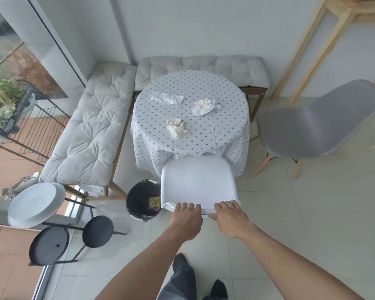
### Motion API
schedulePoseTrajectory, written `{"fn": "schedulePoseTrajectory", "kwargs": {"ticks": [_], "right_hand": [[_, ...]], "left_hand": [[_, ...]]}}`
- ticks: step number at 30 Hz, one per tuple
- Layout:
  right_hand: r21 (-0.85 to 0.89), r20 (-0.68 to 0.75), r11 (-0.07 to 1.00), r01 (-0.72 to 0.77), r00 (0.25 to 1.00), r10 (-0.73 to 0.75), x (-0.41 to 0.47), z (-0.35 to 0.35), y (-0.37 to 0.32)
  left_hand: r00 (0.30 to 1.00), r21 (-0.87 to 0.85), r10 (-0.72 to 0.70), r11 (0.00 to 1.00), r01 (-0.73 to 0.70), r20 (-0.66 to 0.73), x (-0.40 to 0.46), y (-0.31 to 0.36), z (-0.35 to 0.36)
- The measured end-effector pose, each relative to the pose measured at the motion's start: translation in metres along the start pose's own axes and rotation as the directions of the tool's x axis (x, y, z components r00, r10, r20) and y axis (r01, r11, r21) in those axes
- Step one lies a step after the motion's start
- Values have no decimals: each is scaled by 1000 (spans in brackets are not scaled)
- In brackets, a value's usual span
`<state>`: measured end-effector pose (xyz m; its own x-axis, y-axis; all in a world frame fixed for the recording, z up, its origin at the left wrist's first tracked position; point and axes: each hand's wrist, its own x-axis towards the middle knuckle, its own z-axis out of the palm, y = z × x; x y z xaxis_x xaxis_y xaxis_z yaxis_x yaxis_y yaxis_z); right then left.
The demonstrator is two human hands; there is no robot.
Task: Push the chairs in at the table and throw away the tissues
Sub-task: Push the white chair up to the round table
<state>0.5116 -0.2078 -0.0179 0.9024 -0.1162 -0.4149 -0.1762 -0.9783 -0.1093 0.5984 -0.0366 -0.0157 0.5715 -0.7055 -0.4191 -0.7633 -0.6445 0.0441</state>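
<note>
Left hand (187,219) and right hand (231,219) grasp the white chair (198,180) backrest to push it under the desk (190,148).

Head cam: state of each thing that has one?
White chair: at the table, both hands on its backrest.
Grey chair: pulled out, angled away.
Tissues: three, crumpled on the table.
Bin: open.
Left hand: gripping the backrest.
Right hand: same.

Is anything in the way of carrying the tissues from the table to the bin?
The white chair, held at its back edge by both hands, stands at the table's near side, right beside the black bin. The three tissues lie beyond it. The path round its left side looks open.
</note>
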Motion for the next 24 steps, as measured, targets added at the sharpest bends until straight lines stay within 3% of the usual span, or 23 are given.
{"fn": "schedulePoseTrajectory", "kwargs": {"ticks": [7, 14, 18, 24], "right_hand": [[19, 27, 998, -52, 998, 52, 42, -19, 3], [99, 93, 983, -152, 985, 143, 48, -37, 21], [185, 80, 948, -259, 965, 248, 44, -57, 54], [201, 8, 920, -336, 940, 342, 33, -87, 130]], "left_hand": [[997, -8, 73, 997, -73, 38, 41, -31, -25], [991, -170, 107, 981, -91, 85, 74, -43, -62], [990, -119, 142, 983, -139, 16, 103, -34, -90], [979, -34, 200, 980, -199, 45, 157, 9, -133]]}}
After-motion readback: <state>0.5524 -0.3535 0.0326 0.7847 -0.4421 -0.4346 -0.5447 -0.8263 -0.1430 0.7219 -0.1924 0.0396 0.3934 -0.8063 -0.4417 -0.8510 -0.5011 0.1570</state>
